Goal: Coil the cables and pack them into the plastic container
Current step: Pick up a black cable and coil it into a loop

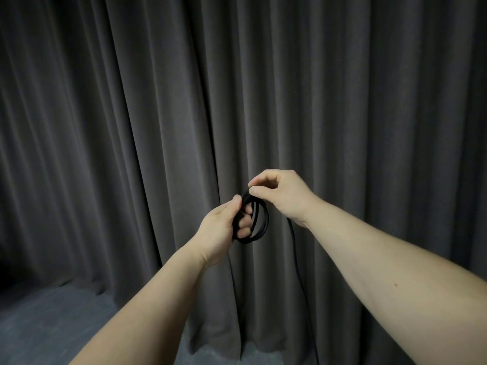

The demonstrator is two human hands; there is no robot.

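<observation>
Hanging behind the fingers, a dark curtain (131,127) filled the view. The black cable coil (253,219) was gripped by the left hand (224,227) and pinched at its top by the right hand (279,193); its tail was lost below against the folds.

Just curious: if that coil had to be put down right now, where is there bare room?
Only the grey floor at lower left, bordered by the curtain hem. The middle is crowded: left hand and right hand hold the coil. No container shows.
</observation>
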